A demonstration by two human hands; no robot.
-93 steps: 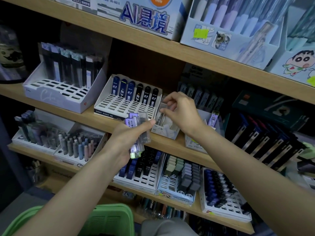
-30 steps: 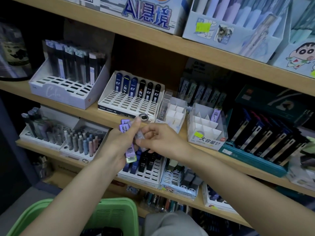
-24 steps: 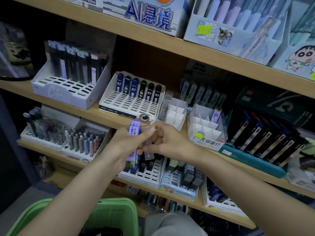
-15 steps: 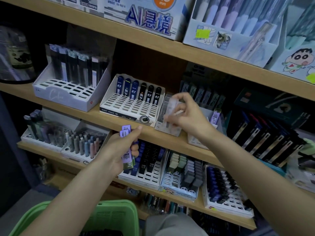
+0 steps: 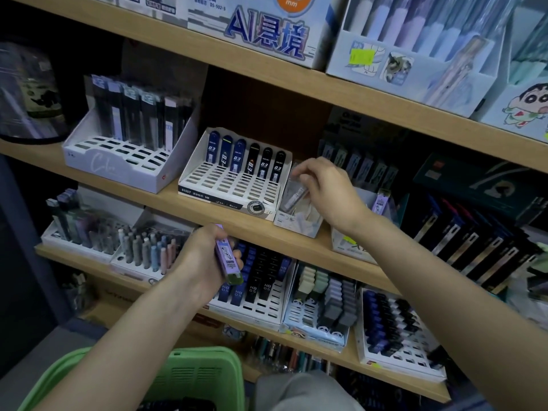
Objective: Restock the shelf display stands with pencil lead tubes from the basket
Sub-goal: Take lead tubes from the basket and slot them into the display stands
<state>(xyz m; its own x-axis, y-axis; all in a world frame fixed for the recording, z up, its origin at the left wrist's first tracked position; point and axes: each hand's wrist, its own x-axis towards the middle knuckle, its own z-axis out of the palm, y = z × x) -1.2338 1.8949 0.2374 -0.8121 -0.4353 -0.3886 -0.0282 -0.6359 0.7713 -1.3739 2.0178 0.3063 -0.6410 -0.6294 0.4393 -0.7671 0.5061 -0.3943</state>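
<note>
Step observed: clear tube (image 5: pixel 293 197) entering white stand (image 5: pixel 299 225).
Right hand (image 5: pixel 329 194) pinched it, two o'clock from left hand (image 5: pixel 201 262) gripping purple tubes (image 5: pixel 226 256); next move likely needed upright seating.

On the wooden shelf (image 5: pixel 252 229) a row of stands is carried: a white stand (image 5: pixel 118 170) filled with dark tubes (image 5: pixel 133 120), a slotted stand (image 5: pixel 228 191) with six tubes (image 5: pixel 246 157) in its back row, and, just beside it, a small divided stand (image 5: pixel 299 225).

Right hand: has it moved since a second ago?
Yes. The right hand rose from beside the left hand to the small white stand, holding a clear tube.
</note>
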